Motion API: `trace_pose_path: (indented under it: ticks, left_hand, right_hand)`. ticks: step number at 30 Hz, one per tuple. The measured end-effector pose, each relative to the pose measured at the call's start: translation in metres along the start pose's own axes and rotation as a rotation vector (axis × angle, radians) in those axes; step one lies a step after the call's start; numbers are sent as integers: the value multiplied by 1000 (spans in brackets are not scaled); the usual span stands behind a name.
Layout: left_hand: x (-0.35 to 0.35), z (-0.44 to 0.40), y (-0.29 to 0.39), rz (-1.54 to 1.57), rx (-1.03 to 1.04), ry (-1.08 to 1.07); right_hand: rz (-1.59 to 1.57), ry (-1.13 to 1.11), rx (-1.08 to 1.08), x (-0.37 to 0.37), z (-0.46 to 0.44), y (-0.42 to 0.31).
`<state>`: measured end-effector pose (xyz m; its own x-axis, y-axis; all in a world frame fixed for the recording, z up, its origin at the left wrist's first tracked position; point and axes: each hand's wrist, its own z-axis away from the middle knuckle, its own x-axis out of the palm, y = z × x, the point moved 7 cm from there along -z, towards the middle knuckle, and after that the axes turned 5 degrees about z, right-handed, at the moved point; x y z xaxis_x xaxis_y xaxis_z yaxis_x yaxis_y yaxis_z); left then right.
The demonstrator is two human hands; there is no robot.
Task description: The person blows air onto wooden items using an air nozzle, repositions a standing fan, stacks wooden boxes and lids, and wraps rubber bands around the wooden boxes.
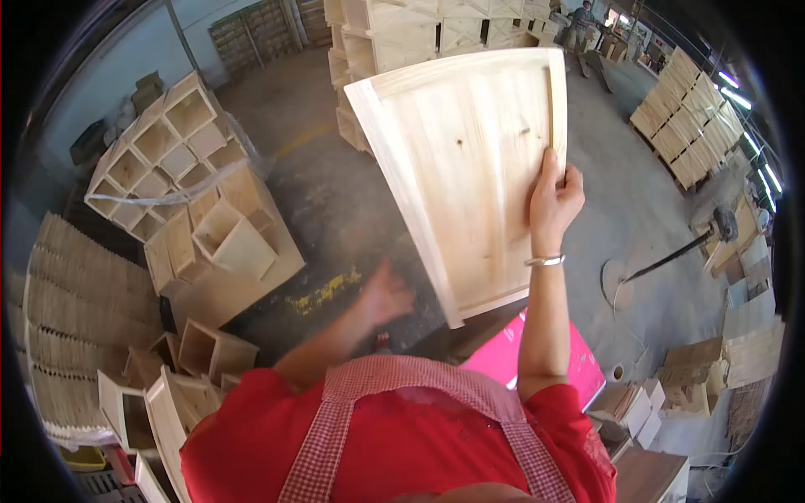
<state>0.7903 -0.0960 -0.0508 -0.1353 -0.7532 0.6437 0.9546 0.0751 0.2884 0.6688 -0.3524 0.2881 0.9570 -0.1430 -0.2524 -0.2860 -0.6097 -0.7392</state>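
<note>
A pale wooden panel with raised edge strips and a few knots is held up in front of me, tilted. My right hand grips its right edge, thumb on the near face, and a light bracelet circles that wrist. To the lower left of the panel, apart from it, my left hand is smeared by motion, and its fingers cannot be made out. Below the panel's lower edge lies a bright pink surface, partly hidden by my right forearm.
Open wooden boxes stand stacked at the left, above a tall pile of wooden pieces. More boxes rise behind the panel. On the right are a stand with a round base and stacked crates. A person is far back.
</note>
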Motion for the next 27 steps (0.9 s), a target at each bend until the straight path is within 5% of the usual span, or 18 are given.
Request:
trace_pose_path:
  ticks: [1, 5, 7, 8, 10, 12, 18, 20, 23, 27]
  left_hand:
    - [-5, -46, -40, 75, -235, -597]
    - [64, -35, -18, 373, -282, -442]
    - [118, 11, 43, 490, -117, -917]
    - [124, 15, 60, 482, -118, -928]
    - [120, 20, 115, 626, 199, -822]
    - [127, 36, 149, 613, 215, -900]
    - [149, 73, 256, 325, 695, -967]
    - [150, 68, 290, 153, 981, -485]
    - [152, 26, 335, 107, 1151, -409]
    - [159, -23, 368, 60, 1041, -503]
  right_hand:
    - [-103, 36, 36, 13, 2, -5]
    - [-469, 6, 297, 85, 8, -15]
    - [-480, 69, 249, 97, 9, -31]
    - [-466, 104, 233, 101, 8, -35]
    - [-483, 146, 234, 120, 9, -29]
    - [-500, 184, 235, 139, 5, -30]
    - [-378, 137, 83, 197, -35, -69]
    - [-467, 198, -10, 221, -42, -96]
    - [-440, 116, 41, 267, -47, -109]
    - [-329, 98, 100, 317, -81, -92]
